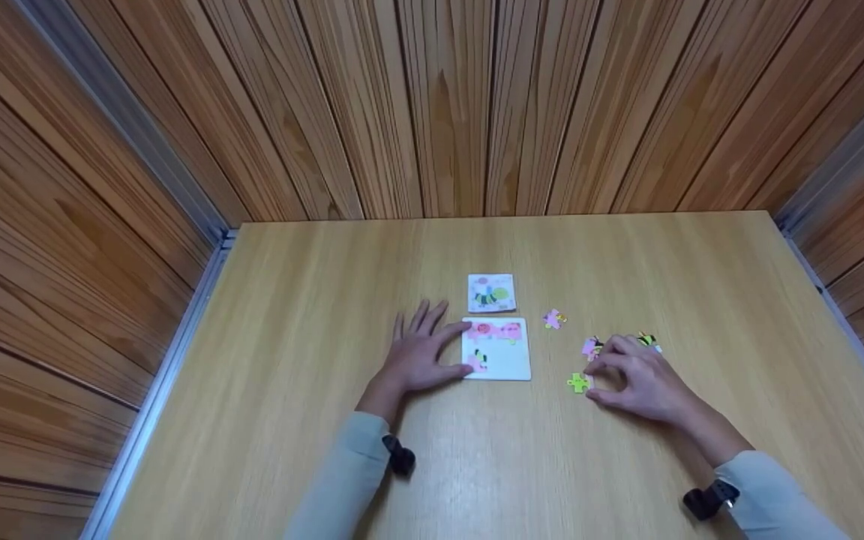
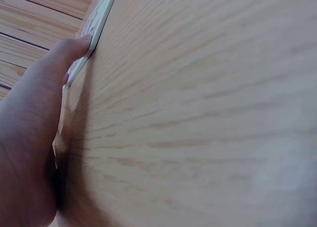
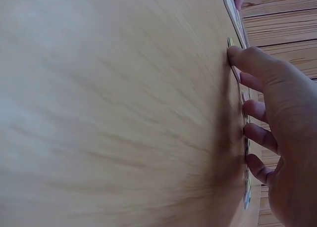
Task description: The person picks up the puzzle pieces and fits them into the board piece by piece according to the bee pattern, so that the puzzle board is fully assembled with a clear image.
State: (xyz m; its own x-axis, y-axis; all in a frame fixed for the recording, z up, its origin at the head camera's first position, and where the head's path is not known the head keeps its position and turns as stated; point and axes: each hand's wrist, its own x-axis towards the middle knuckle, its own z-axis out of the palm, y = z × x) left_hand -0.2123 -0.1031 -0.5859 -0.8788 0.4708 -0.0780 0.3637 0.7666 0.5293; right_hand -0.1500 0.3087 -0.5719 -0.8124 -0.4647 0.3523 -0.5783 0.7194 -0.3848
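A white puzzle board (image 1: 503,365) lies flat on the table, with pink pieces along its top and a small bee piece at its lower left. My left hand (image 1: 421,356) has its fingers spread; the thumb and index finger touch the board's left edge. On the right, my right hand (image 1: 643,379) pinches a green jigsaw piece (image 1: 577,383) between thumb and index finger, low at the tabletop. In the right wrist view the thumb (image 3: 242,56) presses the piece's near edge. The other fingers hang over more pieces and partly hide them.
A square card with a bee picture (image 1: 490,292) lies just behind the board. Loose pieces are about: a pink one (image 1: 553,319) to the board's right, a pink-and-black one (image 1: 592,347), and a yellow-and-black one (image 1: 647,340) behind the right hand. Wooden walls enclose the table (image 1: 289,300).
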